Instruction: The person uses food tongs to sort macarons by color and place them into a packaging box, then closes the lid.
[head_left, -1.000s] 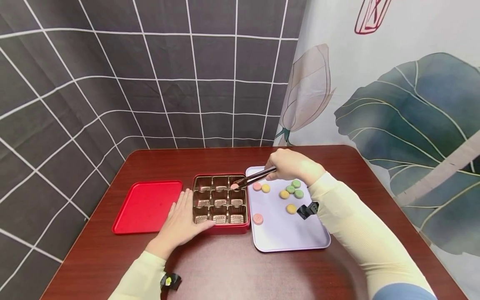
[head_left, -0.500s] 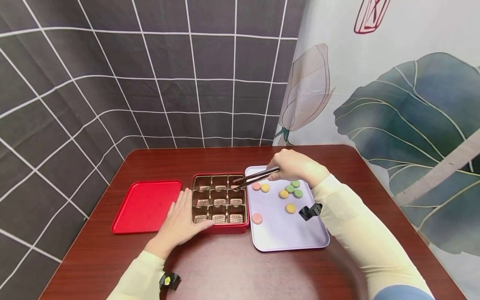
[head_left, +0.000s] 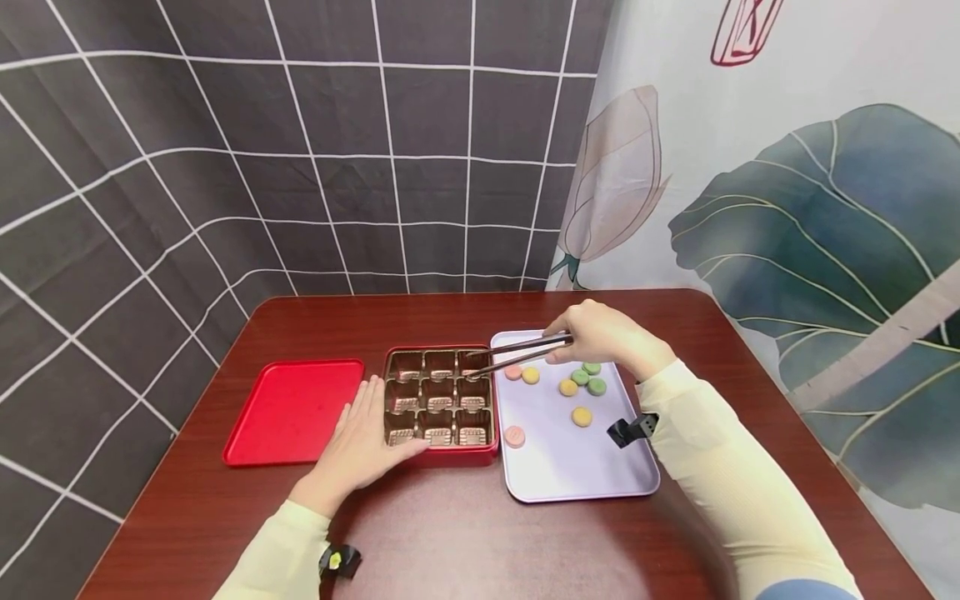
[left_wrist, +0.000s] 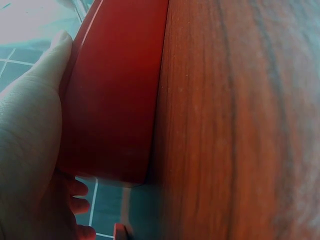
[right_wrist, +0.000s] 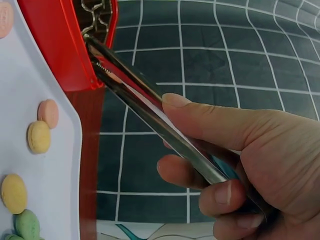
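Observation:
My right hand point(head_left: 603, 337) holds metal tongs point(head_left: 525, 357) above the far side of the lilac tray point(head_left: 577, 471). The tongs' arms are spread, and their tips reach into the back right compartment of the red box point(head_left: 457, 457). What lies at the tips is too small to tell. The box has a brown-gold insert with several compartments. My left hand point(head_left: 363, 450) rests against the box's near left corner, fingers straight along the left side and thumb along the front. On the tray lie pink macarons point(head_left: 514, 437), yellow macarons point(head_left: 582, 417) and green macarons point(head_left: 597, 387).
A red lid point(head_left: 296, 412) lies flat to the left of the box. The tray stands close to the box's right side. All of it sits on a dark red wooden table point(head_left: 435, 525), with a grey grid-patterned cloth point(head_left: 337, 192) hanging behind.
A pink macaron, seen at the tongs' tips a second ago, is no longer visible between them. The tongs have spread wider, and my right hand has shifted slightly right. The left hand stays put.

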